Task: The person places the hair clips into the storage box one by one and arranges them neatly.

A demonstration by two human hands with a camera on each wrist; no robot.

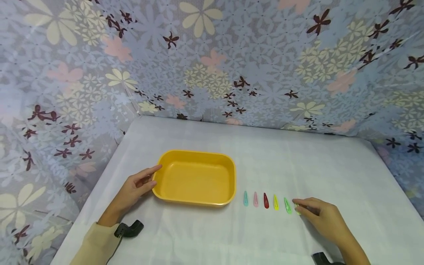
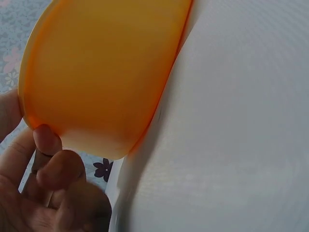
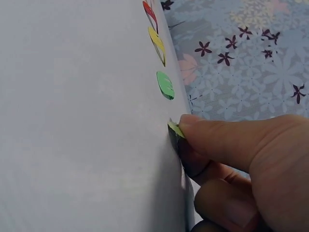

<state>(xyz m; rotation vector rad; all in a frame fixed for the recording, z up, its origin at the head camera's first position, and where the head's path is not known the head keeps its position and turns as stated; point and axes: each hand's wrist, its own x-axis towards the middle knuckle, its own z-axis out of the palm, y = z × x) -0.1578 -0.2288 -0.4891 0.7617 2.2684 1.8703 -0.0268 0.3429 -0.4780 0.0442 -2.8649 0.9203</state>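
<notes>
My left hand (image 1: 134, 189) holds the left end of a yellow plastic tray (image 1: 193, 203), index finger and thumb at its rim. The left wrist view shows the fingertips against the tray's edge (image 2: 104, 152). Over on the right, my right hand (image 1: 322, 217) pinches a yellow-green snap hair clip (image 3: 175, 129) between thumb and finger, covering most of it. Beside it lie a green hair clip (image 1: 287, 205), a yellow one (image 1: 276, 202), a dark red one (image 1: 266, 201), a pink one (image 1: 255, 199) and a turquoise one (image 1: 246, 198), in a row right of the tray.
A white cloth (image 1: 198, 235) covers the table. Floral fabric (image 1: 212, 66) hangs behind and at the sides. Each wrist wears a black device (image 1: 129, 229); a cable runs from the left one.
</notes>
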